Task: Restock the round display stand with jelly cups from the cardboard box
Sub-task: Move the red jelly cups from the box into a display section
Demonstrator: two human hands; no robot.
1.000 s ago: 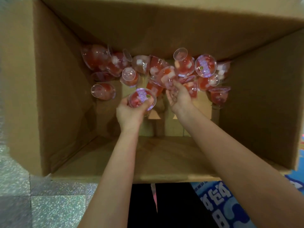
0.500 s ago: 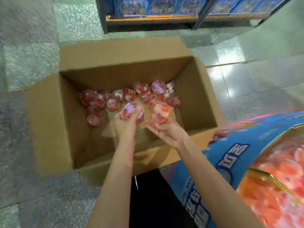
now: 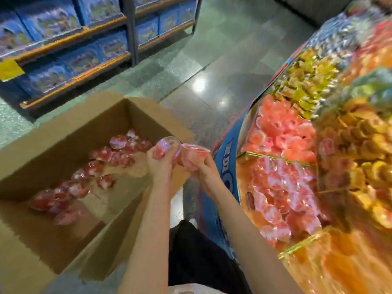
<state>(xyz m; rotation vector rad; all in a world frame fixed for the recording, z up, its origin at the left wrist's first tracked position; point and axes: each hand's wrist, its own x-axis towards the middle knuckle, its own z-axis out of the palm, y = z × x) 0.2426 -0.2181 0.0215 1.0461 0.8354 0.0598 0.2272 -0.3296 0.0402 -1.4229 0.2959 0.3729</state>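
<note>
while the left hand point(image 3: 159, 164) and right hand point(image 3: 203, 168) each clamp fingers on a clear red jelly cup point(image 3: 164, 147) above the brown cardboard box point(image 3: 63, 132), next comes setting them into the round blue display stand point(image 3: 224, 166).

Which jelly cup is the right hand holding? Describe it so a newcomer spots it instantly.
Start at the open cardboard box on the floor. Above its right rim, two hands meet; the right hand grips the pale pink jelly cup. Its neighbour in the left hand is darker red.
</note>
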